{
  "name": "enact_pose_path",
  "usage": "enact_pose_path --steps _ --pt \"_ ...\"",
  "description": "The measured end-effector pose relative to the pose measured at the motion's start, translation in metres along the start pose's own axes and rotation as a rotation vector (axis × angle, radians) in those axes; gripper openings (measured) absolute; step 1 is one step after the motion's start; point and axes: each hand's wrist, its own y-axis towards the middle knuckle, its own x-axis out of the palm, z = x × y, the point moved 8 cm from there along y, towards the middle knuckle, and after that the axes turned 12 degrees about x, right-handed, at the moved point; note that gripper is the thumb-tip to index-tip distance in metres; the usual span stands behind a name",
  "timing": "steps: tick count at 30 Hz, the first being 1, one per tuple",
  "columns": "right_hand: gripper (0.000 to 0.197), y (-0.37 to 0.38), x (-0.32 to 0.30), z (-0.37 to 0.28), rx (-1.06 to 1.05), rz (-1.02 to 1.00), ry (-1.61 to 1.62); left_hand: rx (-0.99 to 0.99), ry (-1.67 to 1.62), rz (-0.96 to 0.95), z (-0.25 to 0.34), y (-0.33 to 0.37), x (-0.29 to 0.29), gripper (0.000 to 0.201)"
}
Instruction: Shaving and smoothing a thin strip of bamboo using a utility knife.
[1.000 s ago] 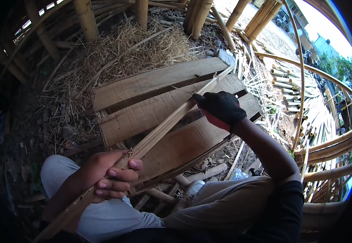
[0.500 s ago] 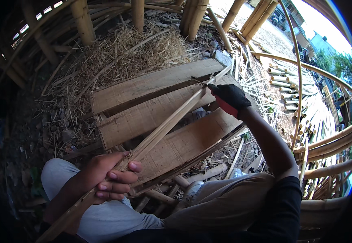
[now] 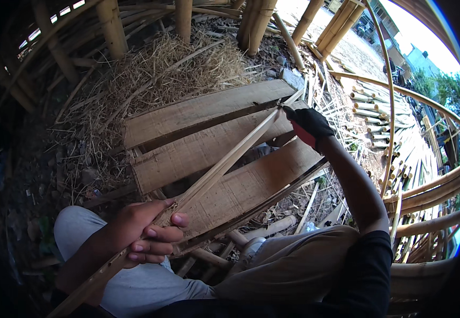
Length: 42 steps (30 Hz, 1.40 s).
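Note:
A long, pale split-bamboo strip (image 3: pixel 222 167) runs slantwise from the lower left to the far right, over a low bench of wooden planks (image 3: pixel 187 159). Around its near part, above my left knee, my bare left hand (image 3: pixel 153 228) is closed. My right hand (image 3: pixel 310 126), in a black and red glove, is closed at the far end of the strip. A thin dark blade (image 3: pixel 280 104), apparently a knife's, pokes out from the glove and crosses the strip. The handle is hidden in my fist. Lengthwise lines on the strip look like splits.
Dry shavings (image 3: pixel 187 66) are heaped beyond the bench. Upright bamboo posts (image 3: pixel 251 26) stand at the back. Cut bamboo poles (image 3: pixel 370 114) lie stacked at the right, behind a curved bamboo rail (image 3: pixel 399 87). Gaps separate the bench planks.
My right hand and the blade have shifted slightly to the right, nearer the strip's far end. My left hand keeps its grip, almost still.

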Motion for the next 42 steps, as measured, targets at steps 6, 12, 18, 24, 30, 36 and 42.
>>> enact_pose_path --steps 6,12,18,24,30,36,42 --pt "0.041 -0.089 -0.007 -0.143 -0.3 -0.186 -0.037 0.012 -0.014 0.048 -0.002 -0.01 -0.015 0.031" --pt "0.046 -0.004 -0.01 -0.031 0.135 -0.172 0.224 0.012 0.006 0.047 0.0 -0.009 -0.01 0.031" --pt "0.038 -0.05 -0.005 -0.104 -0.085 -0.168 0.032 0.027 -0.042 0.014 0.001 -0.006 -0.015 0.031" --pt "0.046 -0.065 -0.007 -0.115 -0.349 -0.028 0.043 -0.003 0.041 0.058 -0.002 -0.018 -0.019 0.031" --pt "0.057 -0.029 -0.001 -0.056 -0.126 0.092 -0.031 -0.015 0.025 0.021 0.0 -0.008 -0.009 0.03" --pt "0.057 -0.063 -0.002 -0.112 -0.367 0.03 0.08 -0.027 0.047 0.049 -0.001 -0.015 -0.019 0.03" --pt "0.058 -0.021 -0.009 -0.053 -0.03 -0.035 -0.143 -0.028 -0.04 0.012 -0.002 -0.008 -0.007 0.03"
